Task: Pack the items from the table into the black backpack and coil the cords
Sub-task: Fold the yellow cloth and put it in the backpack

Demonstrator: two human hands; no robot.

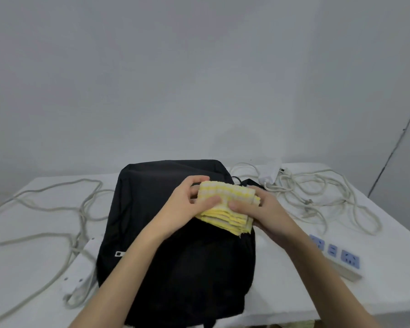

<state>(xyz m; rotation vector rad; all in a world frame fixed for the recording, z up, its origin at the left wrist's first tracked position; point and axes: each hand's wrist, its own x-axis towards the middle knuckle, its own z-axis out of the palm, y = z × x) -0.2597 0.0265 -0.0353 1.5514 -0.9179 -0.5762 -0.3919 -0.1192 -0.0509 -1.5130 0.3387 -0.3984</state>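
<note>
A black backpack [152, 209] lies flat in the middle of the white table [341, 292]. Just above its upper right part, both hands hold a folded yellow-and-white checked cloth [232, 209]. My left hand [187, 204] grips the cloth's left end, thumb on top and fingers curled round the far edge. My right hand [260, 209] grips the right end, thumb pressing on the cloth's top. A tangled white cord [317, 200] lies to the right, and another white cord [57, 200] sprawls on the left.
A power strip with blue sockets [336, 254] lies at the right near the table's edge. A white power strip [81, 275] sits by the backpack's left side. A third white strip with its plug [270, 172] rests at the back right. A grey wall stands behind.
</note>
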